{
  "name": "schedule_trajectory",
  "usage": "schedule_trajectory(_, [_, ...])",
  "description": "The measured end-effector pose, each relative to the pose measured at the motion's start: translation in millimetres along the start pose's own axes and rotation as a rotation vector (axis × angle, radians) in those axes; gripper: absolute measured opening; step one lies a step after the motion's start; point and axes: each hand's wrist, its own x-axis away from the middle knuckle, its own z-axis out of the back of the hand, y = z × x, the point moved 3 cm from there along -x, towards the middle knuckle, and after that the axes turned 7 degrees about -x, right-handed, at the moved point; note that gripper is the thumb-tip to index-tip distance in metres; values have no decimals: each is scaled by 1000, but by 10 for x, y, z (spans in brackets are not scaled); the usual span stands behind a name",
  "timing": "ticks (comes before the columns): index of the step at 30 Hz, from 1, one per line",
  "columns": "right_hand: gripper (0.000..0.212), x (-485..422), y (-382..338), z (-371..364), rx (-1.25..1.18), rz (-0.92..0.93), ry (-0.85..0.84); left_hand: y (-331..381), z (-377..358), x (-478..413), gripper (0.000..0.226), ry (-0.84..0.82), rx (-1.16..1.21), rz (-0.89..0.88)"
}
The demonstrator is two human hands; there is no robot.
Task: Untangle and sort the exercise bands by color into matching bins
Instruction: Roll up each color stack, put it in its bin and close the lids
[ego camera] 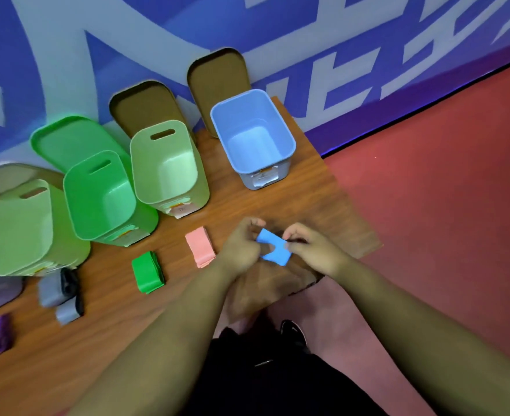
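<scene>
A: What could go wrong here?
B: A pinch slipping mid-pull: the blue band point(273, 248) could spring onto the pink band point(199, 246) just left of the hands, or off the table point(323, 205) edge close on their right.
A: And the grip?
B: Left hand point(241, 246) curled, pinching its left end; right hand point(312, 249) pinching the right. It's held between them, the blue bin point(241, 121) beyond.

Folded blue band point(273, 247) (pinched at both ends) before the blue bin point(243, 115).
</scene>
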Motion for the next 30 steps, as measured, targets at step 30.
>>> schedule_trajectory(30, [17,-1416,-2333,510,588,314,334,492,1124,-771,12,32,223,66])
